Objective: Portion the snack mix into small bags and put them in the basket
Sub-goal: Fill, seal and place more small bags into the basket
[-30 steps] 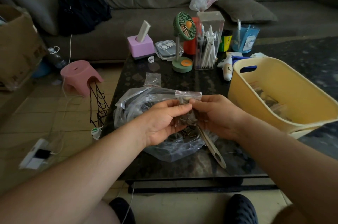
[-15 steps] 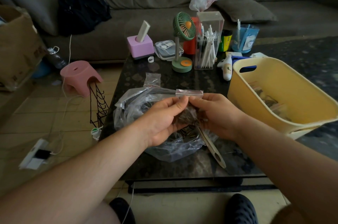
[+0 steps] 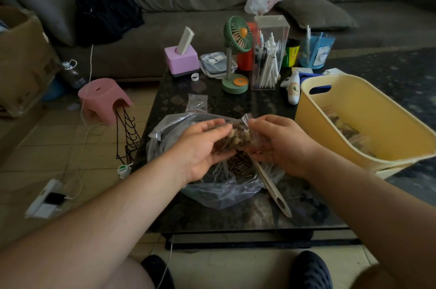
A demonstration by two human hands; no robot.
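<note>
Snack mix (image 3: 238,139) fills a small clear bag (image 3: 240,135) held between a person's two hands above a dark coffee table (image 3: 212,215). Left hand (image 3: 200,147) lies palm-up and tilted inward, its fingers curled under and around the bag's left side with the thumb laid over the top. Right hand (image 3: 280,145) meets it from the other side, fingers folded in against the bag's right edge, thumb near the upper corner. Both forearms reach in from the lower corners and converge at the bag. Directly beneath sits a large open plastic bag (image 3: 219,189) holding more dark seeds, with a wooden scoop (image 3: 271,187) resting in it, handle angled toward the viewer. Spare empty small bags (image 3: 197,102) lie just beyond. To the right, a yellow basket (image 3: 387,133) stands partly over the table edge, several filled bags lying inside. A green desk fan (image 3: 236,53) stands farther back.
</note>
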